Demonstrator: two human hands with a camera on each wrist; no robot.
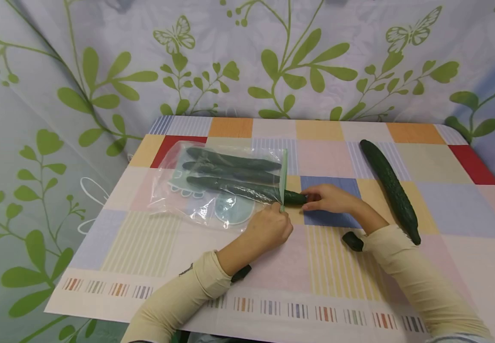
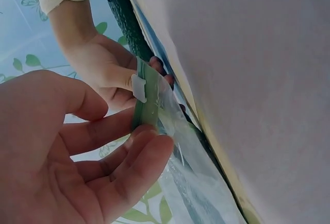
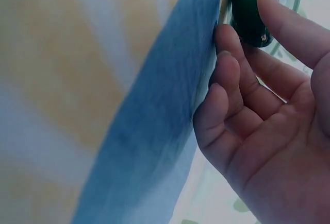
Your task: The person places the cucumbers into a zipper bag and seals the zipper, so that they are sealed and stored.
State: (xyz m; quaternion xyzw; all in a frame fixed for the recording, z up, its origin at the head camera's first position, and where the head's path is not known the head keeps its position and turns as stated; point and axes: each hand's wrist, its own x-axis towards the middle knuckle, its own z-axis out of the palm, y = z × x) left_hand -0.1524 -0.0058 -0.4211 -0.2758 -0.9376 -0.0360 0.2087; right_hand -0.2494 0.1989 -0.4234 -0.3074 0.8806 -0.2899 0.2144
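A clear zip bag (image 1: pixel 174 205) with a green seal strip (image 1: pixel 285 171) lies on the table with cucumbers inside. Two cucumbers (image 1: pixel 234 159) are wholly within it. The one nearest me, a third cucumber (image 1: pixel 295 198), pokes its end out through the mouth. At that end, my right hand (image 1: pixel 330 198) pinches the tip between thumb and fingers; the right wrist view shows the thumb against the dark green tip (image 3: pixel 252 13). My left hand (image 1: pixel 268 226) grips the near corner of the bag's mouth. In the left wrist view, its fingers hold the green strip beside a white slider (image 2: pixel 139 87).
A long loose cucumber (image 1: pixel 390 190) lies at the right, close to my right sleeve. Dark wristband camera parts (image 1: pixel 352 241) show under that wrist. The patchwork tablecloth (image 1: pixel 268 281) covers the table, and a leaf-patterned curtain (image 1: pixel 251 57) hangs behind it.
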